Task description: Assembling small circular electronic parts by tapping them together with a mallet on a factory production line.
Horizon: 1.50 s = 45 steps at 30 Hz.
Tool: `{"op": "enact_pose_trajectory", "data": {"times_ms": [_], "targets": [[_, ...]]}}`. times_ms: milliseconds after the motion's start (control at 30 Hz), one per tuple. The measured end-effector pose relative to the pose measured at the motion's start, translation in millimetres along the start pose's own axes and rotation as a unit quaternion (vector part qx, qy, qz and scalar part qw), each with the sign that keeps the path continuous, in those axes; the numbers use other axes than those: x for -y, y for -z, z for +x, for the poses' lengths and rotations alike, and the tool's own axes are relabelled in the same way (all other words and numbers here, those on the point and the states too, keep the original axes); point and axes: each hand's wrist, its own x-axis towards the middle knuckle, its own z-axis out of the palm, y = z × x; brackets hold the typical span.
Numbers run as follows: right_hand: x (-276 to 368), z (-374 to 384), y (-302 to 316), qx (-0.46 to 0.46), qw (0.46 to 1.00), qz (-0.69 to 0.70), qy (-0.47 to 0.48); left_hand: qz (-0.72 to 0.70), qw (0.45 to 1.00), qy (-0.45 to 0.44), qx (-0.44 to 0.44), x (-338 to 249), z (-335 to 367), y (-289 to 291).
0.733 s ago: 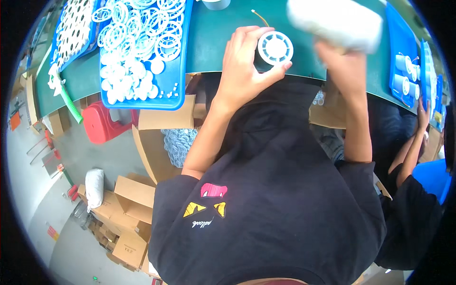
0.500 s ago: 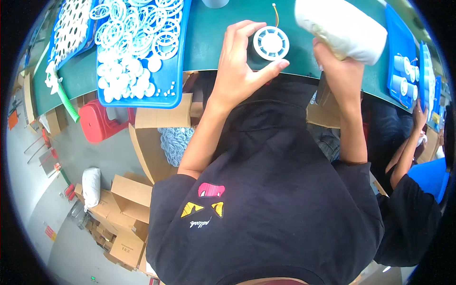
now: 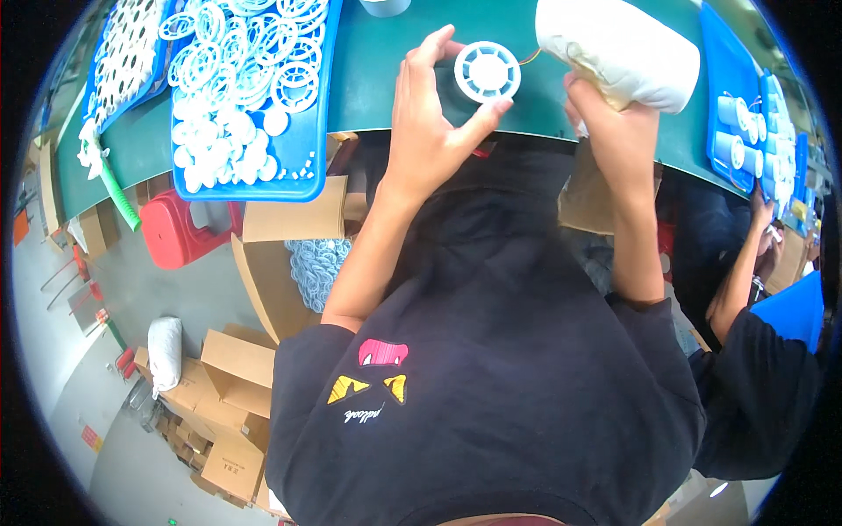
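A round white part (image 3: 487,73) with a spoked top ring stands upright on the green table. My left hand (image 3: 430,118) curves about it, thumb at its near side and fingers at its left, closed on it. A thin red-yellow wire (image 3: 530,58) runs from its right side toward the white bundle. My right hand (image 3: 612,123) is wrapped round the handle of a thick white-wrapped, mallet-like tool (image 3: 618,51). This tool is tilted above the table, to the right of the part. Its wrapping is stained yellowish by the grip.
At the left, a blue tray (image 3: 307,167) bears many white rings and discs. A perforated white sheet (image 3: 127,61) lies beyond it. Blue trays with white cylinders (image 3: 745,159) stand at the right, by another person's hand (image 3: 761,210). An open carton (image 3: 263,280) sits below the table edge.
The round part has turned, its wire swinging from the far side to the right. Both hands and the wrapped tool appear slightly farther left, as does the whole scene.
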Motion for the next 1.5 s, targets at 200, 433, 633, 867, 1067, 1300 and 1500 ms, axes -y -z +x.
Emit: {"op": "enact_pose_trajectory", "data": {"times_ms": [200,433,633,867,1067,1300,1500], "targets": [[4,2,-1,-0.01,0.999,0.026,0.036,0.007,1.0,-0.019,-0.004,4,1,-3],[3,3,-9,0.005,0.998,-0.009,0.07,-0.002,1.0,-0.004,-0.013,5,1,-7],[2,1,-9,0.016,0.997,-0.042,0.059,0.027,1.0,-0.007,0.004,2,1,-6],[-9,6,-9,0.013,0.998,0.0,0.059,0.005,1.0,0.008,-0.006,-3,4,-9],[-7,10,-2,0.016,0.997,-0.06,0.049,0.057,0.998,0.023,-0.008,1,9,-13],[-14,7,3,-0.003,1.0,-0.003,0.031,-0.006,0.998,0.056,0.004,-21,10,-1],[-1,12,3,-0.007,0.998,-0.06,0.001,-0.051,0.953,-0.272,-0.122,25,12,-16]]}}
